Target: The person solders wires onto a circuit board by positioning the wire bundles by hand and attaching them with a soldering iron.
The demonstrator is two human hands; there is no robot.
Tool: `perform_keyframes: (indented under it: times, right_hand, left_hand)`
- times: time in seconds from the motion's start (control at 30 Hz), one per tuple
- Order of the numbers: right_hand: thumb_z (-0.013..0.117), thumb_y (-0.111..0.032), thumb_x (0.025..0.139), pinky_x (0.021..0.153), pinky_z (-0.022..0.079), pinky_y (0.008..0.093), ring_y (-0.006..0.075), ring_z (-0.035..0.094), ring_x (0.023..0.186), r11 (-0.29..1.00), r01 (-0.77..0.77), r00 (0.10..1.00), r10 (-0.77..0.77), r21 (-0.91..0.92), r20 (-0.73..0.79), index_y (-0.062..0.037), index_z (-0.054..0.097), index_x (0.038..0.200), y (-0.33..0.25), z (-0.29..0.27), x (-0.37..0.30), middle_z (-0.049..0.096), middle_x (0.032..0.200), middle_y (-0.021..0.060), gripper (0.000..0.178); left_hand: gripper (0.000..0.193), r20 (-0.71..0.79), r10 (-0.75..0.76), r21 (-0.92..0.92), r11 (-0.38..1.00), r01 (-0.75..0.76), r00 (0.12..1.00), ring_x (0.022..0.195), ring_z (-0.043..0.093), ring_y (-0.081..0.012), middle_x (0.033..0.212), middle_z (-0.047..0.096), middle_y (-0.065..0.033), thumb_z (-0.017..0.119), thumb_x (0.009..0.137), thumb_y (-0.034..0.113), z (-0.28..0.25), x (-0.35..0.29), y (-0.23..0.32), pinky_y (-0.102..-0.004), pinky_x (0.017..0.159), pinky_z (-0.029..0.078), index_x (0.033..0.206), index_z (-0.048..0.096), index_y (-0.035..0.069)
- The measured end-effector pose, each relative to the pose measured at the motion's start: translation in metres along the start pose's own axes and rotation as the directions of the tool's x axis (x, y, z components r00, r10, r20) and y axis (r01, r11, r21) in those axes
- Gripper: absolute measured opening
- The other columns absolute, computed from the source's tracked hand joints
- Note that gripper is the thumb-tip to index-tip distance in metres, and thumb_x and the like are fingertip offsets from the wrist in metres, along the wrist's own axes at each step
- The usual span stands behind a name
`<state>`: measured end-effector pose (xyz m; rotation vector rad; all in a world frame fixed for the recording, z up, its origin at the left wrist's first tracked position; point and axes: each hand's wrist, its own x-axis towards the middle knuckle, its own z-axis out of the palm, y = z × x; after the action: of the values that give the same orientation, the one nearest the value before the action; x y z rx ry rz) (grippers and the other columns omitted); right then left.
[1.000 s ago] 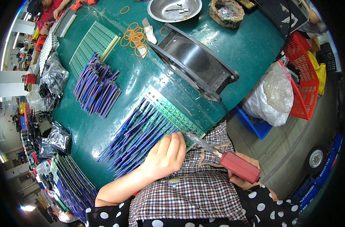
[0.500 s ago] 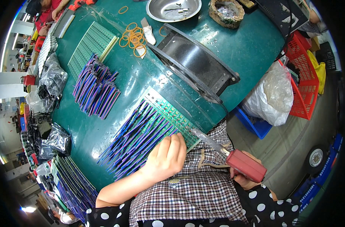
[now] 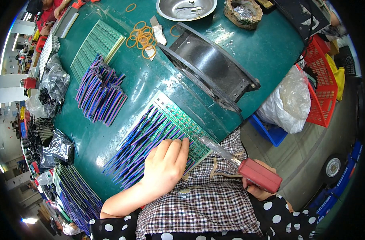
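Observation:
My left hand [image 3: 166,162] lies over the lower part of a green circuit board panel [image 3: 163,100], its fingers curled and pressed together. Its fingertips point down at the board, so whatever they pinch is hidden. Rows of thin blue, purple and black wires [image 3: 136,146] stretch across the panel and past its left edge. In my right hand [image 3: 257,192], largely covered by the tool, is a red soldering gun [image 3: 260,175]. Its long, crusted metal barrel points up and left, with the tip near the panel's right side, close to my left fingertips.
Beyond the panel stands a black fan housing [image 3: 214,60]. Further left lie a wire bundle [image 3: 100,94], a stack of green boards [image 3: 96,44] and orange rubber bands [image 3: 141,37]. A metal bowl [image 3: 186,16] and a crusted brown pot [image 3: 242,14] sit at the back.
My left hand has shifted left across the board, away from the barrel tip, and its fingers are less bunched. The soldering gun has barely moved.

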<state>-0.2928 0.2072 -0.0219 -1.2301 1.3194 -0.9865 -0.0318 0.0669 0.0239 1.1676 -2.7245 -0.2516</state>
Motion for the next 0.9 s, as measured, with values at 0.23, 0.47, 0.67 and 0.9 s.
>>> perform_keyframes:
  times: [0.23, 0.47, 0.67, 0.9]
  right_hand:
    - [0.081, -0.042, 0.072, 0.058, 0.049, 0.0238, 0.0126, 0.062, 0.062, 0.998, -0.054, 0.998, 0.055, 0.035, -0.008, 0.0090, 0.056, 0.113, -0.004, 0.007, 0.001, 0.065, 0.079, 0.0074, 0.070]
    - [0.082, -0.042, 0.072, 0.055, 0.044, 0.0197, 0.0076, 0.058, 0.061, 0.998, -0.064, 0.998, 0.064, 0.022, 0.016, 0.0124, 0.053, 0.115, 0.001, 0.005, 0.001, 0.061, 0.072, 0.0047, 0.075]
    - [0.083, -0.041, 0.071, 0.054, 0.045, 0.0202, 0.0073, 0.058, 0.062, 0.993, -0.120, 0.992, 0.120, 0.009, 0.030, 0.0123, 0.051, 0.117, -0.001, 0.004, -0.004, 0.062, 0.073, 0.0048, 0.077]
    - [0.082, -0.035, 0.072, 0.064, 0.055, 0.0304, 0.0219, 0.069, 0.069, 0.997, -0.064, 0.997, 0.063, 0.032, 0.041, 0.0083, 0.054, 0.121, -0.002, 0.001, 0.000, 0.069, 0.088, 0.0102, 0.071]
  left_hand:
    - [0.037, 0.028, 0.091, 0.044, 0.995, -0.092, 0.995, 0.080, 0.059, -0.0185, 0.094, 0.059, -0.0102, 0.061, 0.069, 0.009, 0.001, -0.001, -0.006, -0.0262, 0.065, 0.051, 0.103, 0.064, -0.004]
    - [0.036, 0.037, 0.141, 0.078, 0.987, -0.143, 0.989, 0.078, 0.060, -0.0197, 0.092, 0.058, -0.0124, 0.061, 0.070, 0.007, 0.003, -0.001, -0.006, -0.0255, 0.062, 0.051, 0.103, 0.063, -0.007]
    - [0.035, 0.035, 0.158, 0.081, 0.984, -0.161, 0.987, 0.079, 0.060, -0.0206, 0.093, 0.058, -0.0132, 0.061, 0.072, 0.007, 0.003, -0.001, -0.009, -0.0264, 0.064, 0.052, 0.103, 0.063, -0.008]
    - [0.038, -0.001, 0.112, 0.048, 0.993, -0.112, 0.994, 0.077, 0.059, -0.0227, 0.091, 0.057, -0.0118, 0.061, 0.071, 0.005, 0.003, -0.004, -0.007, -0.0299, 0.063, 0.051, 0.107, 0.063, -0.006]
